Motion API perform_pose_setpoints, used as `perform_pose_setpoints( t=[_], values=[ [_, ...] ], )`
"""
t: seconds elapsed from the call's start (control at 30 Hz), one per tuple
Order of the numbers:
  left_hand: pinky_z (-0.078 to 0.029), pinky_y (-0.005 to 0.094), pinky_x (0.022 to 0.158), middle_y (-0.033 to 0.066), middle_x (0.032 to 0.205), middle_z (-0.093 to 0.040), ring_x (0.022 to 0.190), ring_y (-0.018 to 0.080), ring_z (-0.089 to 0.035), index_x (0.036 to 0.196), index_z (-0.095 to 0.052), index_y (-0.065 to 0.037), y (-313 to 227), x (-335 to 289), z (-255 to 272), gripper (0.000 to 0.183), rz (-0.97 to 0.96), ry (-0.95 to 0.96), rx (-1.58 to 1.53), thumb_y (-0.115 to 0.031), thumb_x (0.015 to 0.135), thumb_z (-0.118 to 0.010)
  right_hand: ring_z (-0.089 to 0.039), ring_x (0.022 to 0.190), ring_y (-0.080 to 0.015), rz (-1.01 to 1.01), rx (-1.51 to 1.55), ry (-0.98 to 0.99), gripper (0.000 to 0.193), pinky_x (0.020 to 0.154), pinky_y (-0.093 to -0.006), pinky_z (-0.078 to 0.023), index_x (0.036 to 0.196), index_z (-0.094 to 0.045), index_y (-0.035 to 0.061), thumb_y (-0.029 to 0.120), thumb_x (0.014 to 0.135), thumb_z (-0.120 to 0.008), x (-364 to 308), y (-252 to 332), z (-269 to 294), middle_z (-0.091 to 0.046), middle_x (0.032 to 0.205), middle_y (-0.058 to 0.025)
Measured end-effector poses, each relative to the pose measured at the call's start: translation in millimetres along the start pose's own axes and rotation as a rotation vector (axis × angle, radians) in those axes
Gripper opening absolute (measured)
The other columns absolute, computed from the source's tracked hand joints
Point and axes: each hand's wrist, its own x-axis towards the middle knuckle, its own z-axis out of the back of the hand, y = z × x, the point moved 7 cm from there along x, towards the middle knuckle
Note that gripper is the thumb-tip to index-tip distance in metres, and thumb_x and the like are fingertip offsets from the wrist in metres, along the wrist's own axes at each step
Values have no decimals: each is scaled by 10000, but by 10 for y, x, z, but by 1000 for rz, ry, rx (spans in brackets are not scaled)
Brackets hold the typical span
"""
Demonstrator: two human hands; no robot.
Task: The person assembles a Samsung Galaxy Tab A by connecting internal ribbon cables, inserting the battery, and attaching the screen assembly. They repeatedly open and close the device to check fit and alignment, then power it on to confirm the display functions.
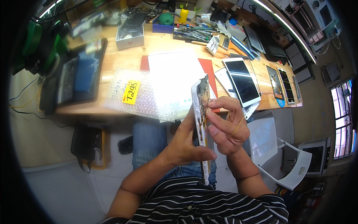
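An opened tablet (202,93) with a white shell stands on edge in front of my chest, just off the table's near side. Its inner side, with bare circuit parts and thin orange-brown strips, faces right. My left hand (182,143) grips the lower half, the thumb across the front and the fingers behind. My right hand (229,128) touches the inner parts at mid-height, thumb and fingertips drawn together. Whatever lies between those fingertips is too small to make out. A yellow rubber band (238,126) loops around fingers of that hand.
Bubble wrap (149,100) with a yellow label and white sheets (173,71) over a red mat (209,71) cover the table's middle. To the right lie a white tablet (242,80) and several screens. Tools (194,33) crowd the back. A white chair (263,138) stands right.
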Motion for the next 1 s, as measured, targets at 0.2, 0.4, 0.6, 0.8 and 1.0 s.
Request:
perform_pose_setpoints(
  t=[0.2, 0.4, 0.6, 0.8, 1.0],
  values=[
    [-343, 374, 1134, 148, 1436, -409, 1366, 247, -408, 1570, -141, 10, -59, 4, -53, 1198, -26, -6, 134, -316, 705, -902, -585, 1103, -281, 58, -27, -2, 364, 884, -349, -516, 1124, -766, 43, 17, 767, -696, 28, 0, 9, -623, 1194, -156],
    [-362, 380, 1123, 159, 1423, -416, 1355, 251, -422, 1563, -153, 10, -80, -13, -50, 1152, 9, -25, 153, -356, 732, -863, -582, 1103, -294, 50, -97, 13, 331, 901, -374, -500, 1120, -760, 35, 30, 799, -676, 41, 68, -2, -620, 1195, -168],
    [-369, 383, 1120, 164, 1419, -416, 1353, 251, -425, 1567, -131, 15, -105, -37, -74, 1151, -22, -74, 140, -338, 742, -852, -583, 1087, -276, 40, -152, 18, 368, 841, -332, -510, 1130, -772, 87, 42, 772, -702, 86, 102, -20, -628, 1192, -132],
    [-355, 386, 1132, 151, 1419, -416, 1352, 243, -423, 1565, -139, 19, -128, -56, -68, 1126, -48, -67, 172, -315, 752, -842, -593, 1063, -270, 80, -261, 64, 406, 798, -331, -505, 1125, -771, 99, 39, 729, -702, 123, 198, -4, -649, 1163, -104],
    [-355, 376, 1130, 135, 1429, -412, 1362, 230, -409, 1565, -163, 11, -65, -45, -50, 1107, 22, -19, 118, -314, 754, -844, -601, 1042, -267, 97, -300, 80, 406, 796, -330, -469, 1104, -779, 106, 48, 709, -708, 161, 236, 21, -678, 1121, -71]
  ],
)
